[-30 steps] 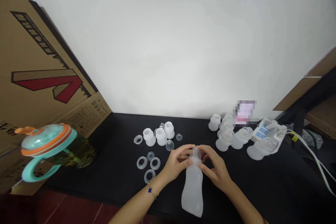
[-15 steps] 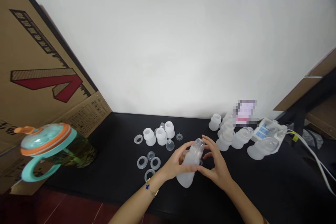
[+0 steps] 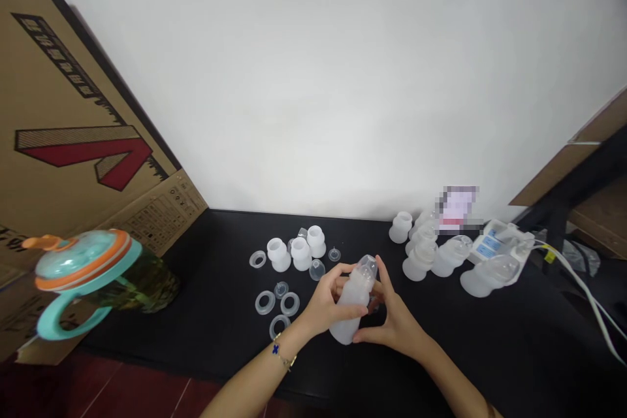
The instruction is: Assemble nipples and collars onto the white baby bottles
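A translucent white baby bottle (image 3: 349, 305) with a clear cap (image 3: 367, 268) is tilted between my two hands, low over the black table. My left hand (image 3: 329, 300) wraps round its body, thumb across the front. My right hand (image 3: 394, 317) is on the other side, thumb at the bottle's lower part and a finger up by the cap. To the left of my left hand lie several clear collar rings (image 3: 265, 302) and a nipple (image 3: 281, 290). Behind them stand open white bottles (image 3: 300, 253), with a clear cap (image 3: 317, 269) beside them.
Several capped bottles (image 3: 420, 260) stand at the right, near a white box (image 3: 504, 248) with a white cable (image 3: 582, 274). A teal and orange drinking jug (image 3: 93, 274) stands at the left before a large cardboard box (image 3: 73, 98). A pale wall (image 3: 313, 78) rises behind.
My right hand has shifted on the bottle: its thumb has moved down toward the base. The left hand keeps its hold. The things on the table have stayed in place.
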`<state>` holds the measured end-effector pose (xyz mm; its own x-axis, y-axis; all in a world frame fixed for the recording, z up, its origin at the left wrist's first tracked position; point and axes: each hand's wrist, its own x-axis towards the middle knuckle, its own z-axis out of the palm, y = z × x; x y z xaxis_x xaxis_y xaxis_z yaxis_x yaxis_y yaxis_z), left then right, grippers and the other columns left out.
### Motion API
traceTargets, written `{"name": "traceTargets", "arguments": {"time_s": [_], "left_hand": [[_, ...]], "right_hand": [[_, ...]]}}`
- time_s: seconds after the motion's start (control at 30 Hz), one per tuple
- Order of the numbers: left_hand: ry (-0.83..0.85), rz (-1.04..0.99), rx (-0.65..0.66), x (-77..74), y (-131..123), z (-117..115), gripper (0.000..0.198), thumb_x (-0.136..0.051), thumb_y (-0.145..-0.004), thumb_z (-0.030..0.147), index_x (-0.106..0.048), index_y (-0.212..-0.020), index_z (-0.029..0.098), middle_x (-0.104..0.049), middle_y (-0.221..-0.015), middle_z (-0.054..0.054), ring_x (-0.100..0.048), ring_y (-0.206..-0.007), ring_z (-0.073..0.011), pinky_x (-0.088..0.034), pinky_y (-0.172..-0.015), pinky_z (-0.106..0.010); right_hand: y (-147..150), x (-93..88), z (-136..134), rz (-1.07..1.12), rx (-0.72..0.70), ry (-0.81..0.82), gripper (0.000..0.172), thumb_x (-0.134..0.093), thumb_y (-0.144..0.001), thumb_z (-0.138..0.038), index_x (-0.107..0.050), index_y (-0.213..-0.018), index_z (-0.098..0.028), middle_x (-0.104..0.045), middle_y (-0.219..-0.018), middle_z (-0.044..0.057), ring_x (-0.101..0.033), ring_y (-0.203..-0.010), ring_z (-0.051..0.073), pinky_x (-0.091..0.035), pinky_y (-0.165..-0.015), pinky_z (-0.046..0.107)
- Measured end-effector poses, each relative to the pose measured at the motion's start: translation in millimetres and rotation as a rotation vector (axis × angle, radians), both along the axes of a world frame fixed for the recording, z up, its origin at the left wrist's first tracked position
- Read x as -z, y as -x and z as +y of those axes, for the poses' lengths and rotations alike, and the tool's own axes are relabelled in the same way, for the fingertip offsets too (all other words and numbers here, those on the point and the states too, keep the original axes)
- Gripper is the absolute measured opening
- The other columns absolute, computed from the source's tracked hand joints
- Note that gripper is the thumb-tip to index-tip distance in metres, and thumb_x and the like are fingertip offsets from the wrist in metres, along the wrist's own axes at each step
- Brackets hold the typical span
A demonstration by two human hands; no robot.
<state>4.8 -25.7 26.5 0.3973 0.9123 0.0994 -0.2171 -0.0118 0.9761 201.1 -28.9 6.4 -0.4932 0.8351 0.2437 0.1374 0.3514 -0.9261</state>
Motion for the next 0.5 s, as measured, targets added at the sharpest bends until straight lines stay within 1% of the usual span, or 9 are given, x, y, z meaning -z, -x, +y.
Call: {"name": "traceTargets", "arguments": {"time_s": [0.1,0.23,0.3,0.43,0.5], "left_hand": [[0.011,-0.025,-0.020,2.7,-4,-1,0.060,-0.089,-0.066,0.028,-0.056,-0.115,0.018,-0.075,-0.085,-0.004,-0.071,-0.068,-0.0202,-0.053,-0.060,-0.026],[0.009,-0.045,-0.059,9.0,-9,-3,0.060,-0.089,-0.064,0.027,-0.054,-0.112,0.016,-0.075,-0.084,-0.005,-0.070,-0.063,-0.0186,-0.053,-0.058,-0.026],[0.008,-0.060,-0.066,11.1,-10,-3,0.061,-0.089,-0.064,0.026,-0.054,-0.113,0.016,-0.075,-0.086,-0.006,-0.070,-0.064,-0.0187,-0.053,-0.059,-0.026],[0.010,-0.081,-0.060,12.0,-10,-2,0.062,-0.089,-0.063,0.023,-0.054,-0.115,0.015,-0.076,-0.086,-0.006,-0.071,-0.068,-0.0196,-0.054,-0.063,-0.027],[0.001,-0.087,-0.060,12.0,-10,-2,0.061,-0.089,-0.063,0.022,-0.055,-0.113,0.015,-0.077,-0.087,-0.007,-0.072,-0.071,-0.0205,-0.054,-0.066,-0.028]], "right_hand": [[5,2.9,-2,0.076,-0.016,0.070,0.137,-0.087,-0.068,-0.046,0.018,-0.154,-0.035,-0.061,-0.132,0.014,-0.069,-0.098,0.027,-0.057,-0.075,0.039],[10,5.6,-6,0.158,-0.037,0.133,0.144,-0.089,-0.066,-0.045,0.027,-0.151,-0.035,-0.053,-0.141,0.017,-0.065,-0.114,0.031,-0.057,-0.084,0.045],[10,6.6,-8,0.140,-0.050,0.138,0.151,-0.091,-0.063,-0.046,0.032,-0.149,-0.034,-0.049,-0.145,0.019,-0.061,-0.121,0.032,-0.055,-0.091,0.049],[10,9.1,-8,0.041,-0.058,0.090,0.157,-0.091,-0.060,-0.049,0.040,-0.144,-0.029,-0.038,-0.154,0.023,-0.054,-0.131,0.033,-0.045,-0.105,0.053],[10,9.8,-8,-0.008,-0.050,0.052,0.159,-0.090,-0.059,-0.051,0.042,-0.143,-0.028,-0.027,-0.159,0.025,-0.050,-0.134,0.034,-0.043,-0.108,0.053]]}}
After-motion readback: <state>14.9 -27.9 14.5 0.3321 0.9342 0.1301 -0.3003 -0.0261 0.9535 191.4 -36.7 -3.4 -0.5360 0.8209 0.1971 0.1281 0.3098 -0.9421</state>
